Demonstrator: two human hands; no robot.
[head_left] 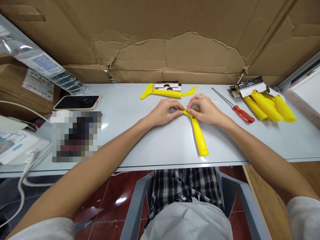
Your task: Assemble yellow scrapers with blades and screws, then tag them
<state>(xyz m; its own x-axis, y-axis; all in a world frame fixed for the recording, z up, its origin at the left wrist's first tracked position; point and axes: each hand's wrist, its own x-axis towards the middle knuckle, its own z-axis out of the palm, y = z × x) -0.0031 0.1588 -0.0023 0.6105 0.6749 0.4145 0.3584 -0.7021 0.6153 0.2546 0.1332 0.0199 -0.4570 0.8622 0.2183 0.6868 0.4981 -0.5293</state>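
Observation:
A yellow plastic scraper [199,136] lies on the table, its round handle pointing toward me and its head between my hands. My left hand [167,112] pinches the left end of the head between thumb and fingers. From the other side, my right hand [205,109] has its fingertips closed at the head and covers much of its right part. Whether a small piece sits between the right fingertips cannot be made out. Just beyond my hands lie another yellow scraper [167,93] and a loose flat yellow piece [190,91].
A screwdriver [241,113] with a red handle lies to the right, near several yellow handles [268,108] with card labels [252,86]. At left are a phone [78,102], a water bottle [45,63] and white cables [23,186]. Cardboard [180,43] stands along the back edge.

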